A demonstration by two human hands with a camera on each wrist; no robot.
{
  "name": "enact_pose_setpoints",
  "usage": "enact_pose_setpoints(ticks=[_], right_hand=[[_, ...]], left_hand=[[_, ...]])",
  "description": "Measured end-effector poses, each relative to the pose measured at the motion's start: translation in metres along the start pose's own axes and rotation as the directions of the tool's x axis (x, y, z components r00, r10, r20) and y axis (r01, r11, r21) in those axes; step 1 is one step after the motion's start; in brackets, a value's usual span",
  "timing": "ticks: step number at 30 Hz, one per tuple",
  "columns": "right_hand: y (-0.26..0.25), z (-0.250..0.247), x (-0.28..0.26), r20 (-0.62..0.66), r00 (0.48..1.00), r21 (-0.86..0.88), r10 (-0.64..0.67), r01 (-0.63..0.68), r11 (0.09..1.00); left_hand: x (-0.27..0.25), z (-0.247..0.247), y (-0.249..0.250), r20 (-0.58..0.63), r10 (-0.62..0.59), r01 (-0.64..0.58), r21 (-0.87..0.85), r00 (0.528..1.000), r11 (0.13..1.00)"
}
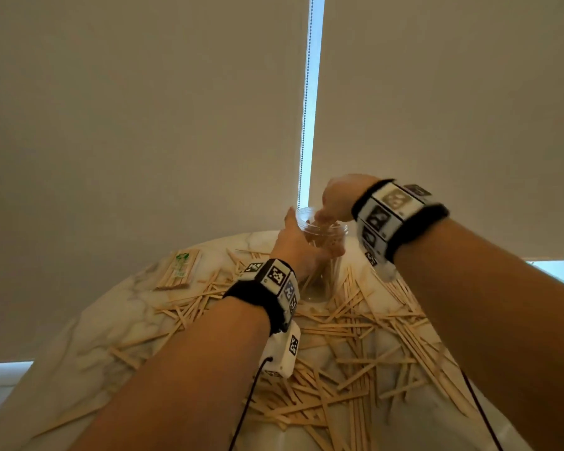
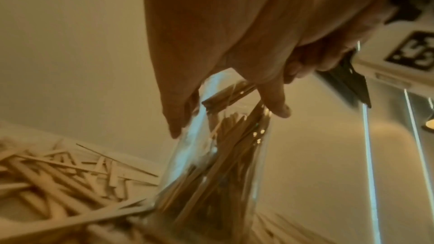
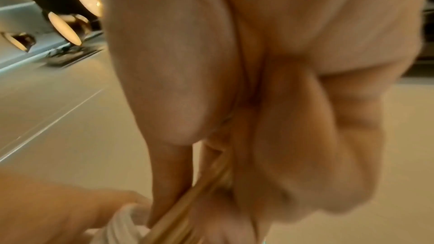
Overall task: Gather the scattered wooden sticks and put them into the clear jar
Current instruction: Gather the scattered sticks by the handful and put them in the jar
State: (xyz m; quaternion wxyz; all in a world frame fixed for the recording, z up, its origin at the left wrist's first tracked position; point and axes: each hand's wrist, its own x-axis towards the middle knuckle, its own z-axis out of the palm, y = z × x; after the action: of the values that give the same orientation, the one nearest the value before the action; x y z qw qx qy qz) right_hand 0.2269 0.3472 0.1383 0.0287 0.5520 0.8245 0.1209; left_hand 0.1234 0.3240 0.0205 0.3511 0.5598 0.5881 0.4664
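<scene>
A tall clear jar stands at the far middle of a round marble table and holds several wooden sticks. My left hand grips the jar's upper part from the left. My right hand is over the jar's mouth, fingers down, pinching a bundle of wooden sticks whose lower ends dip into the jar. Many more sticks lie scattered across the table around the jar's base.
A flat pack of sticks with a green label lies at the far left of the table. Roller blinds with a bead chain hang close behind the jar. Black cables trail from both wrist cameras.
</scene>
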Motion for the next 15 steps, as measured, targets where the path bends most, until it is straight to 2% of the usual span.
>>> enact_pose_setpoints(ticks=[3, 7, 12, 13, 15], right_hand=[[-0.015, 0.002, 0.03, 0.1, 0.994, -0.038, -0.038, 0.042, 0.998], [-0.02, 0.013, 0.048, 0.17, 0.982, 0.047, -0.08, 0.073, 0.996], [-0.015, 0.031, 0.06, 0.034, 0.999, -0.187, -0.004, 0.01, 0.982], [-0.017, 0.03, 0.06, 0.023, 0.999, -0.202, -0.023, 0.027, 0.979], [-0.022, 0.02, 0.057, 0.079, 0.995, -0.135, -0.055, 0.066, 0.989]], left_hand=[[-0.004, -0.001, -0.011, -0.073, 0.093, -0.086, 0.095, 0.993, 0.992], [0.003, 0.001, -0.019, -0.069, 0.064, -0.06, 0.068, 0.996, 0.996], [0.012, -0.001, -0.027, -0.057, 0.092, -0.082, 0.147, 0.994, 0.986], [0.013, -0.001, -0.028, -0.052, 0.096, -0.086, 0.159, 0.994, 0.983], [0.013, -0.002, -0.028, -0.046, 0.103, -0.095, 0.164, 0.994, 0.982]])
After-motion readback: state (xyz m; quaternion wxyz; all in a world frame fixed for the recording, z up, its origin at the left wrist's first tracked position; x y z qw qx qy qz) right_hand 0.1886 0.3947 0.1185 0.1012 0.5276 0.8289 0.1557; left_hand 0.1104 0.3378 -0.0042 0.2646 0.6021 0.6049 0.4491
